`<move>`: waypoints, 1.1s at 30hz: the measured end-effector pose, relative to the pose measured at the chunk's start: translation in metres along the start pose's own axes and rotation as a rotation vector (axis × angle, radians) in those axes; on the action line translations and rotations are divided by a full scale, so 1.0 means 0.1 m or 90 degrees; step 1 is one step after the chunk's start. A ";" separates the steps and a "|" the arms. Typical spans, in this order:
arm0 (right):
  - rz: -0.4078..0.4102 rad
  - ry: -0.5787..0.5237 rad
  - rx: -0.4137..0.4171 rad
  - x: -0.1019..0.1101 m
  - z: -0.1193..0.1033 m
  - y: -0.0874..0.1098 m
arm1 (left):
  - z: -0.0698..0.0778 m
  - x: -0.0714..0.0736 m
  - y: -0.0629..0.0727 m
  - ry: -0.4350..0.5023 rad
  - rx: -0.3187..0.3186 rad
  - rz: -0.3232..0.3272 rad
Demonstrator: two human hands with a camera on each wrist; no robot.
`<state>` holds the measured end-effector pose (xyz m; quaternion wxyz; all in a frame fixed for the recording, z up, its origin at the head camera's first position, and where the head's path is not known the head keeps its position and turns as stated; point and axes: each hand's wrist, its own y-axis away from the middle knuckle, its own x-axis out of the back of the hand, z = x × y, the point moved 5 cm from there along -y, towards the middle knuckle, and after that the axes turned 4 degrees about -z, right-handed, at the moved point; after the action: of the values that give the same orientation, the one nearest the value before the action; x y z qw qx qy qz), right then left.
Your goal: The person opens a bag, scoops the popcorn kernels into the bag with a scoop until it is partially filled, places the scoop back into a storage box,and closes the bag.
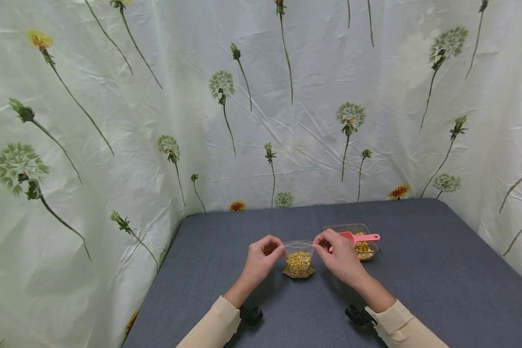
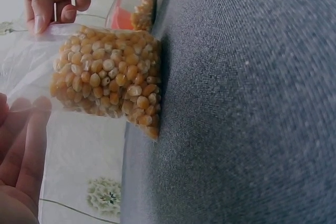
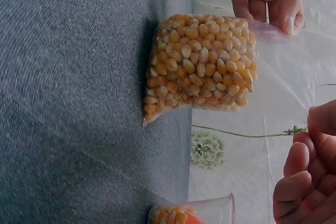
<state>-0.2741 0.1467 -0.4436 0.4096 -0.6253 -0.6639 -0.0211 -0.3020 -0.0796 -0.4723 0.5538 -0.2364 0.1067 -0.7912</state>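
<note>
A clear plastic bag (image 1: 298, 265) with corn kernels in its lower part stands upright on the table. My left hand (image 1: 264, 257) pinches the left side of the bag's top edge between thumb and fingers. On the opposite side, my right hand (image 1: 340, 256) pinches the right end of that edge. The bag's mouth looks slightly parted in the head view. In the left wrist view the kernels (image 2: 107, 72) fill the bag's bottom, with bare film above them. The right wrist view shows the bag's base (image 3: 152, 98) touching the cloth.
Behind my right hand sits a clear plastic container (image 1: 371, 237) with more corn kernels. A pink scoop (image 1: 365, 237) lies across it, its handle pointing right. Grey cloth covers the table (image 1: 226, 237), and a flower-printed curtain (image 1: 252, 130) hangs behind.
</note>
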 end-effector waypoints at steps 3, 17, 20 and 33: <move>-0.003 -0.008 -0.004 -0.01 -0.01 0.00 | 0.01 0.00 0.01 -0.004 0.010 -0.001; -0.002 -0.017 0.012 -0.04 -0.04 0.00 | 0.03 -0.03 -0.01 -0.049 -0.003 -0.013; 0.000 -0.019 0.018 -0.05 -0.04 0.01 | 0.04 -0.03 -0.01 -0.054 -0.007 -0.011; -0.017 -0.041 0.033 -0.10 -0.03 0.02 | 0.04 -0.06 -0.02 -0.085 0.009 -0.018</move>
<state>-0.2720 0.1374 -0.4475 0.4034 -0.6058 -0.6857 0.0108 -0.2994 -0.0726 -0.4696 0.5501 -0.2862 0.0610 -0.7821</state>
